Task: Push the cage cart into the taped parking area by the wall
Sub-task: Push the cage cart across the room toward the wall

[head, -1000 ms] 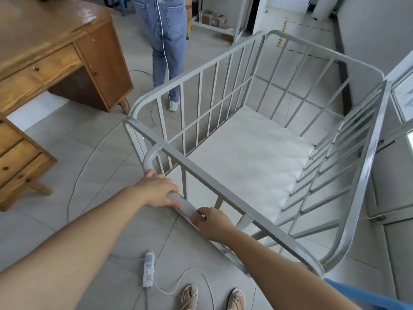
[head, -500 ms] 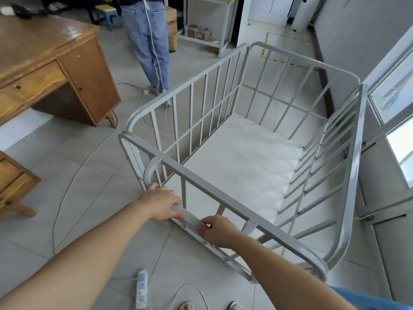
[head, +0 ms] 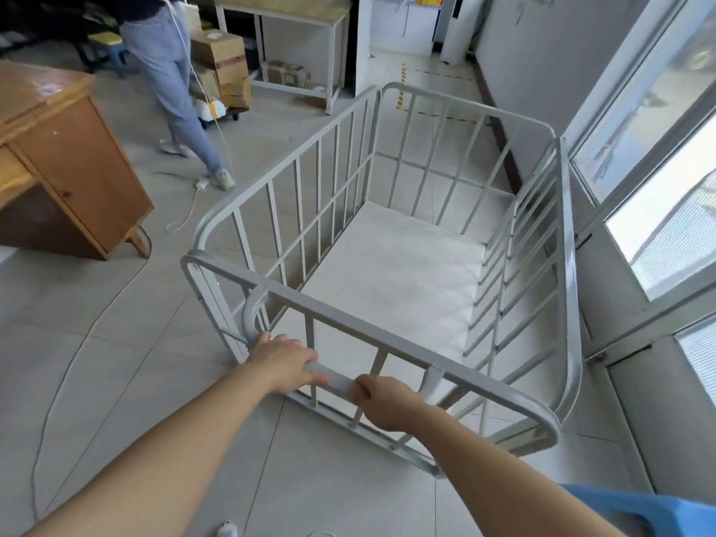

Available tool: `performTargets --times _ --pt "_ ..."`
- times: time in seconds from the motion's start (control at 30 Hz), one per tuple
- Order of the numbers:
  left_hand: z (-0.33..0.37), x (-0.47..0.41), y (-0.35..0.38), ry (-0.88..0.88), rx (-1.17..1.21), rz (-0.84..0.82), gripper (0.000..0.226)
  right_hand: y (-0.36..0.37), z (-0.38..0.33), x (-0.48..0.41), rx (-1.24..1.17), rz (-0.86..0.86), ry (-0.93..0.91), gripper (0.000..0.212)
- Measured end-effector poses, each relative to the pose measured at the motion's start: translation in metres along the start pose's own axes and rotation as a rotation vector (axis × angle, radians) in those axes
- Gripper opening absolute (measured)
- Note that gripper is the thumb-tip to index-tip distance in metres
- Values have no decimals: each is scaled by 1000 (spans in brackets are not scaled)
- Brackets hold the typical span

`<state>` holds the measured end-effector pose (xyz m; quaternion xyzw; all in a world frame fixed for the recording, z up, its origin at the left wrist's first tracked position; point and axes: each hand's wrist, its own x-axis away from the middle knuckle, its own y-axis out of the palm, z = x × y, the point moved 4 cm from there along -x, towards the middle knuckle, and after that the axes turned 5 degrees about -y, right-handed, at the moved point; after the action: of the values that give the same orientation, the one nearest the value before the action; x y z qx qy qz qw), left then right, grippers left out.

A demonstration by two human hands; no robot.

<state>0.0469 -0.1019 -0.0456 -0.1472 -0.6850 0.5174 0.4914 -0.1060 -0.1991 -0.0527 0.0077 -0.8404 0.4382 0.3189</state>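
Observation:
A grey metal cage cart (head: 561, 265) with barred sides and a white floor panel stands in front of me, its right side close to the wall under the windows. My left hand (head: 284, 360) and my right hand (head: 383, 401) both grip the low handle bar (head: 337, 379) at its near end. Beyond the cart, black-and-yellow tape (head: 403, 87) marks a rectangle on the floor beside the grey wall.
A wooden desk (head: 66, 176) stands at the left. A person in jeans (head: 170, 87) walks at the upper left, trailing a white cable (head: 190, 211). Cardboard boxes (head: 221, 63) and a metal-framed table (head: 286, 17) stand behind. Windows (head: 658, 168) line the right wall.
The cart has rolled forward along the wall toward the taped area, and I have followed it past the desk. The person in jeans has stepped away to the left. Both hands keep their grip.

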Motion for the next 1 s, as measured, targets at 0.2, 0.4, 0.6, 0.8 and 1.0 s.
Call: performTargets --times 0.2,0.4,0.6,0.8,1.0 --pt "16 -26 -12 20 11 24 56 -17 21 -6 90 48 -25 14" --pt "41 -50 -25 37 33 -10 55 -41 48 -6 127 43 -28 17" --pt "72 -72 -36 55 -1 20 61 -60 85 -10 162 91 -31 28" --pt "103 -105 -47 113 -23 12 61 -82 124 -16 178 132 -42 38" --pt "121 -139 -62 278 -32 -57 45 -105 164 -26 193 141 -29 44"
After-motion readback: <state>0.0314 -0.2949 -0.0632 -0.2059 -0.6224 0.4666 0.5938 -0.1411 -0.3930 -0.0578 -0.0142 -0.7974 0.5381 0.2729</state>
